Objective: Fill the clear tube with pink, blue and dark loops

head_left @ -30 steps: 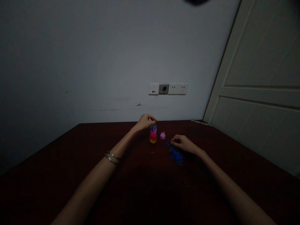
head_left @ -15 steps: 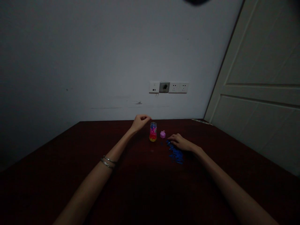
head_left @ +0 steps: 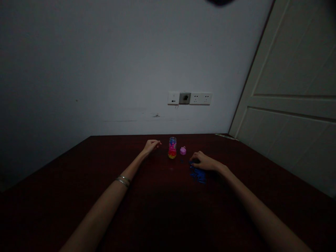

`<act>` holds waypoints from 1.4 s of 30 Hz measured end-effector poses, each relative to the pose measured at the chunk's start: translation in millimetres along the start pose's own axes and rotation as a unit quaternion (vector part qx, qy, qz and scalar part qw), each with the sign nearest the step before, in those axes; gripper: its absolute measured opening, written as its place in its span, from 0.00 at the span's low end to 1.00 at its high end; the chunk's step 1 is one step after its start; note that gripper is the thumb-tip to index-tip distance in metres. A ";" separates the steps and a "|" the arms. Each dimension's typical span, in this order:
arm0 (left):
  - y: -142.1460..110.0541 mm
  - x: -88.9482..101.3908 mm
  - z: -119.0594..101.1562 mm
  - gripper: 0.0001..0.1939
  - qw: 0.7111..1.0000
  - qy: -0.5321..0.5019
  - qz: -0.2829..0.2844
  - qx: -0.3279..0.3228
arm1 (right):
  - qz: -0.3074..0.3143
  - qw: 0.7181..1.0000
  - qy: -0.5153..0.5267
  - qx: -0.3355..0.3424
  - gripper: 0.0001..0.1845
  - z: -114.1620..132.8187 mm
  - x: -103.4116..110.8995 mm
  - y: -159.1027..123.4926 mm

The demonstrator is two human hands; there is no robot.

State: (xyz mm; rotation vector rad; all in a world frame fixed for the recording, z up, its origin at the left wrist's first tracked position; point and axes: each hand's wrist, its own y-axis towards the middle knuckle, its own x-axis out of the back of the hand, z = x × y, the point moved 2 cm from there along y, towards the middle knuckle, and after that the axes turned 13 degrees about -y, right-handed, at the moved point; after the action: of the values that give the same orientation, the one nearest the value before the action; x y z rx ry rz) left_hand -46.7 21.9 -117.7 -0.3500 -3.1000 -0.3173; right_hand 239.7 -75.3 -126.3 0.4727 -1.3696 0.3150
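A glass jar (head_left: 172, 148) stands upright on the dark table, filled in layers of yellow, red, pink and blue small pieces, its mouth uncovered. Left of it, slightly apart, is my left hand (head_left: 151, 146), fingers curled together; anything inside them is hidden. To the jar's right sits a pink lid (head_left: 183, 151) with a small loop on top. Further right lies a loose pile of small blue strips (head_left: 199, 176). Over the pile's far end, my right hand (head_left: 203, 161) bends down, thumb and fingers closed on some of the strips.
The dark reddish-brown table (head_left: 141, 217) reaches back to a pale wall (head_left: 126, 70) with sockets and a switch (head_left: 189, 98). A panelled door (head_left: 288, 91) rises on the right. A flat pale strip (head_left: 226, 137) lies near the far right corner.
My left hand has moved left and slightly down, away from the jar's mouth. The right hand has shifted slightly right, and its fingers are more bent over the blue strips.
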 end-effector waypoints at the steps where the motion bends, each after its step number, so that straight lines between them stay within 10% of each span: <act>1: -0.7 -0.6 2.9 0.18 1.000 0.004 0.004 0.006 | -0.001 1.000 0.002 -0.002 0.14 0.4 -0.5 -0.5; 29: -12.4 -4.6 12.3 0.17 0.998 0.057 -0.001 0.026 | -0.014 1.000 -0.003 -0.012 0.07 9.4 -1.7 0.6; 42: -7.1 -4.2 18.2 0.17 0.997 0.072 0.003 0.011 | -0.132 0.991 0.023 0.016 0.08 42.1 88.3 46.7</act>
State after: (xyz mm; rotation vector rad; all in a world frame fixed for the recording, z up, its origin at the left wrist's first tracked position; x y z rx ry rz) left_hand -43.9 17.9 -137.1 -0.3222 -2.9586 -0.2942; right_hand 197.1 -60.8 -27.7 0.6615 -1.2414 0.1308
